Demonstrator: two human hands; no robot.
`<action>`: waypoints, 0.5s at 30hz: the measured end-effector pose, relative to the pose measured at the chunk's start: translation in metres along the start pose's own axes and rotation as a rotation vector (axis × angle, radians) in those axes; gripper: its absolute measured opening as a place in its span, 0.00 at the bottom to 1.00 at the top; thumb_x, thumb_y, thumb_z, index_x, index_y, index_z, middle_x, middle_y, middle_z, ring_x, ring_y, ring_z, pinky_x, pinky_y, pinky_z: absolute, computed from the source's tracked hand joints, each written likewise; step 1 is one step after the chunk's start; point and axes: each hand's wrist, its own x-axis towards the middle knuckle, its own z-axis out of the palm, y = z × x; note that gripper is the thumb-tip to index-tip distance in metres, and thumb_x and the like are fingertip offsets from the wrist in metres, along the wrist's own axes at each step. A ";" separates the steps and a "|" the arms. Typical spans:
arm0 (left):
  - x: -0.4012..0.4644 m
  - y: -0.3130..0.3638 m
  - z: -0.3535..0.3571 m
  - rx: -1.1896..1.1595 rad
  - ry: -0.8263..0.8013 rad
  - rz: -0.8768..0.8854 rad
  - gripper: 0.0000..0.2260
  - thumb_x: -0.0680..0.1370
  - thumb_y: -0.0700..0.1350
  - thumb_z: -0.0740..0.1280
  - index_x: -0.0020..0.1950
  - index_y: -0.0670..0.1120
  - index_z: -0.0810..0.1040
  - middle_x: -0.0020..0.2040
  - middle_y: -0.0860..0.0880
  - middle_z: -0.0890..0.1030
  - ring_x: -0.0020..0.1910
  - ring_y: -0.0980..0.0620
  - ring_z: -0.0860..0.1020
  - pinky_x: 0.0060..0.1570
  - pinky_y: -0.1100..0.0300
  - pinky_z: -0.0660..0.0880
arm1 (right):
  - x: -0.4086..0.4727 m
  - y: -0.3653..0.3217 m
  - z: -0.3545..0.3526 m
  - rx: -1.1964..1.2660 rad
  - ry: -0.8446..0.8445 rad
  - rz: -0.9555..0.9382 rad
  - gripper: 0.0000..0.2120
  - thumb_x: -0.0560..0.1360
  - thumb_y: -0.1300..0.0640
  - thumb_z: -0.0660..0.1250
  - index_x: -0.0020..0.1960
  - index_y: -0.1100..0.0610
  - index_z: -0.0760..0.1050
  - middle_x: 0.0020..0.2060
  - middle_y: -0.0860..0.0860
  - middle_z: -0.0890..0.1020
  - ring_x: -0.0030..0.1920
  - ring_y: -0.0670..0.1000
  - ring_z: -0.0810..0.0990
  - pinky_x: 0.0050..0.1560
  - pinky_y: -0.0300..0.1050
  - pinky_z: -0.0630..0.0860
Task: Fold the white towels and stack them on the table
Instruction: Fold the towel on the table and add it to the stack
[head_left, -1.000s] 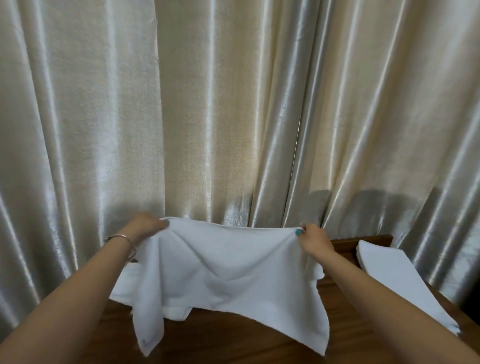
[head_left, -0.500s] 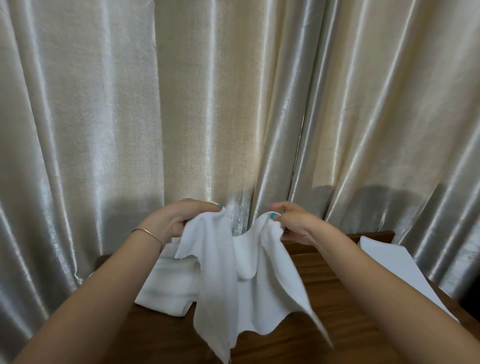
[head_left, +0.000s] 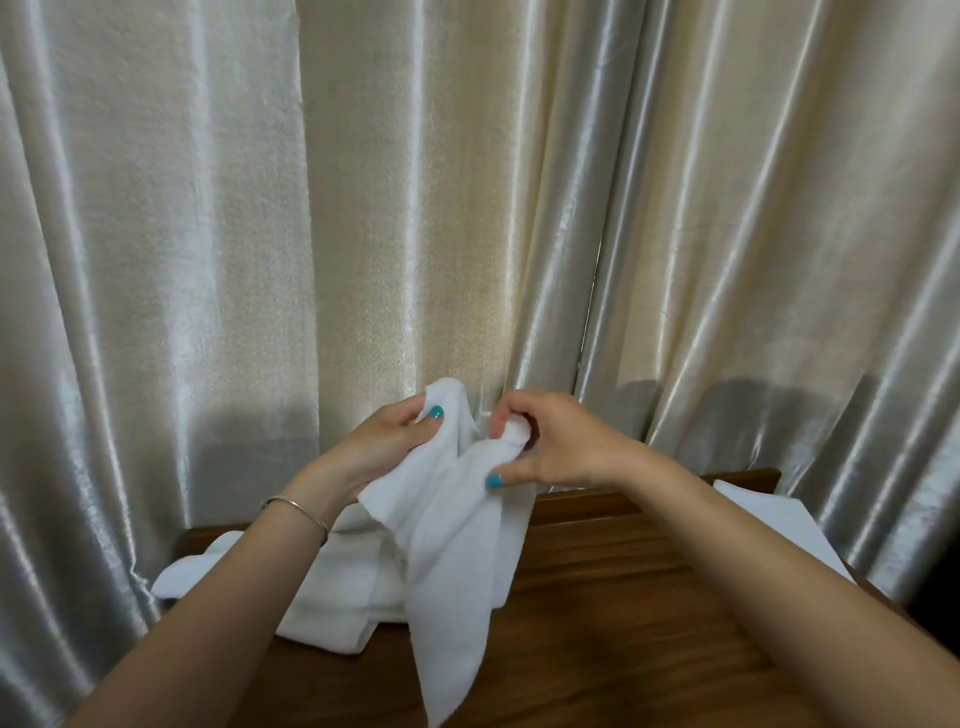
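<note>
Hanging white towel (head_left: 447, 561) bunched, limp, left hand (head_left: 395, 441) and right hand (head_left: 556, 441) pinching its top corners

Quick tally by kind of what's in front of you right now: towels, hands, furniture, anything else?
White towel held up: 1
White towel pile on the table, number in it unclear: 1
Flat white stack at right: 1
Hands: 2, left hand, right hand
Wooden table: 1
Bracelet: 1
Total: 7

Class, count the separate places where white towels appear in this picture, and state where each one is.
3: one towel held up by both hands, a pile on the table at left, a stack at right. Towels within the piles cannot be counted.
</note>
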 end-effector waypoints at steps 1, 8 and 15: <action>-0.001 0.001 0.001 0.026 -0.015 0.009 0.25 0.69 0.61 0.70 0.57 0.43 0.75 0.50 0.45 0.79 0.51 0.47 0.77 0.61 0.46 0.70 | 0.000 -0.002 0.003 -0.100 0.064 -0.052 0.13 0.68 0.50 0.76 0.46 0.52 0.76 0.44 0.48 0.78 0.43 0.50 0.77 0.46 0.49 0.78; -0.008 -0.002 0.006 -0.189 -0.248 -0.047 0.21 0.72 0.40 0.70 0.64 0.40 0.75 0.61 0.33 0.77 0.57 0.39 0.78 0.59 0.49 0.73 | 0.003 -0.002 0.009 -0.257 0.143 -0.286 0.09 0.75 0.52 0.68 0.41 0.53 0.71 0.40 0.46 0.73 0.45 0.48 0.70 0.53 0.44 0.65; -0.008 -0.006 0.017 -0.230 -0.142 -0.135 0.16 0.68 0.39 0.72 0.55 0.43 0.82 0.54 0.36 0.82 0.52 0.40 0.81 0.56 0.49 0.75 | -0.003 -0.006 0.013 0.075 0.013 -0.140 0.11 0.77 0.53 0.67 0.37 0.48 0.69 0.34 0.47 0.74 0.37 0.47 0.72 0.41 0.48 0.71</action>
